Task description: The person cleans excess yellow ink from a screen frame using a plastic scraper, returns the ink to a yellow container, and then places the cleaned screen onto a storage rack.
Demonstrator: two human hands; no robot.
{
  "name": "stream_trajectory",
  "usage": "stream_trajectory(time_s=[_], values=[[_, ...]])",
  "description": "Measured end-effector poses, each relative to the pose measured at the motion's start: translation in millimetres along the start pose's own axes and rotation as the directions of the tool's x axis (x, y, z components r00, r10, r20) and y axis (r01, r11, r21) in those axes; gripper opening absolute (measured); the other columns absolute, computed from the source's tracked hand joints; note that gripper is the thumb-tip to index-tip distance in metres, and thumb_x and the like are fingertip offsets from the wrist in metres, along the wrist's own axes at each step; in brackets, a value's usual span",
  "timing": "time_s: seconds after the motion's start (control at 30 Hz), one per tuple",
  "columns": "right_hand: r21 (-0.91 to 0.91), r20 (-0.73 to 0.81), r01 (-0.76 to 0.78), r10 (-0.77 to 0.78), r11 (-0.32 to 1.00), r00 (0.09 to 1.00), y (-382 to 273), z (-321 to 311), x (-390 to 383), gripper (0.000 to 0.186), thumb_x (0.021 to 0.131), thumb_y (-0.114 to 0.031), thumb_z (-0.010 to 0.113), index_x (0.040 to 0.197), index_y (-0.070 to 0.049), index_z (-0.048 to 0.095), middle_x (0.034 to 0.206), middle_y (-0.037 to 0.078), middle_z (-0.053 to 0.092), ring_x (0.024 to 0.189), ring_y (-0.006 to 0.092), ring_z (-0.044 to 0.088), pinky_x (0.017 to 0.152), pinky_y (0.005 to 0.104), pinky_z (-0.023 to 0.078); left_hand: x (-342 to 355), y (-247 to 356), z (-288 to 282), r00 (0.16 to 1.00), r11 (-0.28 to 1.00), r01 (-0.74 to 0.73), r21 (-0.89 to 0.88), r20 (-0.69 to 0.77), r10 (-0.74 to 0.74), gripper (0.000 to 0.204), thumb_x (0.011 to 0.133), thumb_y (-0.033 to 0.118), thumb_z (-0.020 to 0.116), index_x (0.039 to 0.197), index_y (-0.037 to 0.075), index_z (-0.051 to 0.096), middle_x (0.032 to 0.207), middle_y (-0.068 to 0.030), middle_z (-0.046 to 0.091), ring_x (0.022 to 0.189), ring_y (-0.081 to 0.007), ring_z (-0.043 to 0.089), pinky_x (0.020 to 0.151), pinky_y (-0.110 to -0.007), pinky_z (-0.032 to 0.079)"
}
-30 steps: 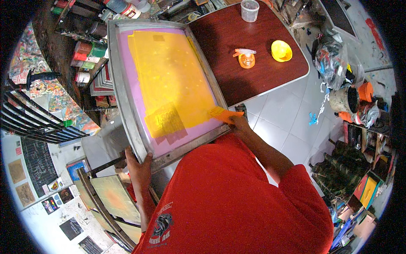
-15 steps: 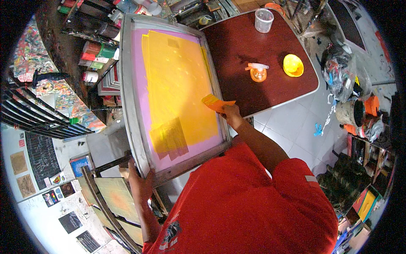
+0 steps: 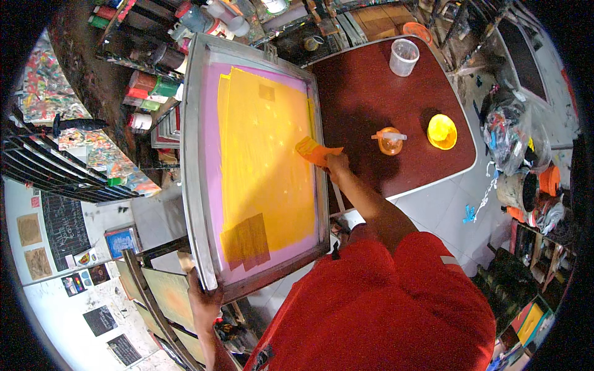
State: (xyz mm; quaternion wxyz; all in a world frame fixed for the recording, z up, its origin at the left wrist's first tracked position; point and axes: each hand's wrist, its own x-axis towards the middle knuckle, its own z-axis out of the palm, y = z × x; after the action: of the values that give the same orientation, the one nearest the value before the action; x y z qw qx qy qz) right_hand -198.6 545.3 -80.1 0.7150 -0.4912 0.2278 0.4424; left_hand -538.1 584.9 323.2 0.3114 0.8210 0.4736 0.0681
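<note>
A grey screen frame [image 3: 192, 148] stands tilted in front of me, its mesh coated yellow [image 3: 260, 130] over a pink border, with a darker patch near the bottom. My left hand [image 3: 205, 295] is closed around the frame's lower left corner. My right hand [image 3: 337, 166] grips a flat orange spreader [image 3: 315, 151], held over the right part of the yellow coating; whether it touches the coating I cannot tell. To the right, a brown table [image 3: 371, 93] carries an orange container [image 3: 391, 144] with a pale item on top, a yellow bowl [image 3: 442, 131] and a clear plastic tub [image 3: 403, 57].
Shelves with paint jars [image 3: 148, 89] run along the upper left, above a drying rack [image 3: 49, 167]. Boards on a metal rack [image 3: 161, 297] stand lower left. A plastic bag [image 3: 510, 133] and buckets [image 3: 516, 191] line the right, beside the tiled floor [image 3: 433, 207].
My right hand with the spreader has moved up from the frame's lower right edge onto the yellow area. The frame and table appear lower and further right in the picture.
</note>
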Motion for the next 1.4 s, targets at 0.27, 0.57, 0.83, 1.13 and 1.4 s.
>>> stream_trajectory(time_s=[0.27,0.57,0.83,1.13,1.4], values=[[0.022,0.04,0.188,-0.189,0.982,0.981,-32.7,40.6,3.4,0.015,0.081,-0.008,0.054,0.095,-0.002,0.055,0.084,0.009,0.059,0.068,0.0199,0.059,0.05,0.0319,0.048,-6.8,-10.8,-5.4,0.987,0.968,0.157,-0.197,0.05,-0.15,0.049,0.069,-0.012,0.056,0.115,-0.001,0.042,0.099,-0.0096,0.058,0.093,-0.0197,0.06,0.078,-0.032,0.05],[-0.1,0.012,0.33,-0.33,0.939,0.944,-25.3,60.3,96.7,0.017,0.083,-0.012,0.055,0.097,-0.003,0.057,0.082,0.006,0.06,0.065,0.0168,0.06,0.048,0.0305,0.048,-23.0,-44.8,1.6,0.944,0.836,0.294,-0.464,0.001,-0.331,0.03,0.085,0.007,0.052,0.114,0.007,0.043,0.087,-0.0078,0.06,0.081,-0.0288,0.064,0.065,-0.036,0.055],[-0.396,0.138,0.532,-0.525,0.748,0.84,-47.8,48.5,175.6,0.02,0.082,-0.014,0.058,0.096,0.0,0.057,0.078,0.007,0.061,0.06,0.0167,0.058,0.045,0.0307,0.046,-19.5,-36.3,-5.4,0.971,0.921,0.234,-0.312,0.035,-0.235,0.048,0.072,-0.01,0.057,0.115,0.003,0.041,0.093,-0.0099,0.059,0.085,-0.0277,0.063,0.073,-0.037,0.054],[-0.445,0.464,0.693,-0.516,0.566,0.72,-108.9,100.0,124.1,0.023,0.083,-0.017,0.058,0.101,-0.003,0.059,0.085,0.006,0.063,0.066,0.0152,0.059,0.05,0.0287,0.047,-35.7,-34.4,-3.9,0.938,0.89,0.346,-0.297,0.086,-0.336,0.055,0.07,-0.017,0.047,0.12,0.003,0.036,0.105,-0.0098,0.056,0.096,-0.0279,0.062,0.076,-0.035,0.053],[-0.409,0.631,0.808,-0.508,0.423,0.586,-143.7,166.6,85.3,0.026,0.083,-0.021,0.059,0.103,-0.004,0.058,0.083,0.006,0.063,0.065,0.0139,0.059,0.047,0.0291,0.047,-40.5,-22.6,0.1,0.969,0.939,0.246,-0.241,0.045,-0.242,0.061,0.07,-0.015,0.056,0.124,0.001,0.034,0.105,-0.0127,0.06,0.093,-0.0261,0.063,0.076,-0.034,0.054]])
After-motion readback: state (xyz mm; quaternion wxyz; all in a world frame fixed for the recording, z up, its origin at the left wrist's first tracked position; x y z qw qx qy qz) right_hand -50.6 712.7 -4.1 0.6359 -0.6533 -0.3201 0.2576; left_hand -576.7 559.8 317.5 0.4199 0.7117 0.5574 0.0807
